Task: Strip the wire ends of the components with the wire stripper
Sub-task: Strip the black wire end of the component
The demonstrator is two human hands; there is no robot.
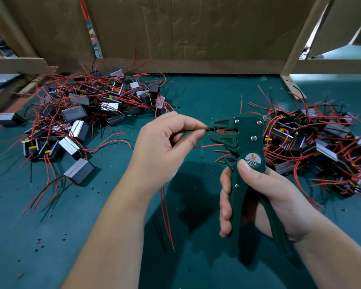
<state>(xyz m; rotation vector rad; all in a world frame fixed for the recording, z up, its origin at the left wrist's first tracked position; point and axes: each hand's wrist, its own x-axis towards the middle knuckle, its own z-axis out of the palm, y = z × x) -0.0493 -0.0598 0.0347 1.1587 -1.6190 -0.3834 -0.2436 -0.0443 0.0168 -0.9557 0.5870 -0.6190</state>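
The left hand [165, 147] pinches a black wire [188, 131] whose end sits in the head of the stripper [244, 138], while the right hand [265, 197] wraps the stripper's handles, not yet squeezed together. Component piles lie left [81, 113] and right [321, 142] of the stripper. Scraps [20, 276] dot the table [113, 205], so the job seems midway; which pile is finished I cannot tell.

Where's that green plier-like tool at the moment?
In the head view, the green wire stripper sits right of centre, gripped upright by the right hand, its head at the black wire the left hand pinches, beside the right-hand pile of components.
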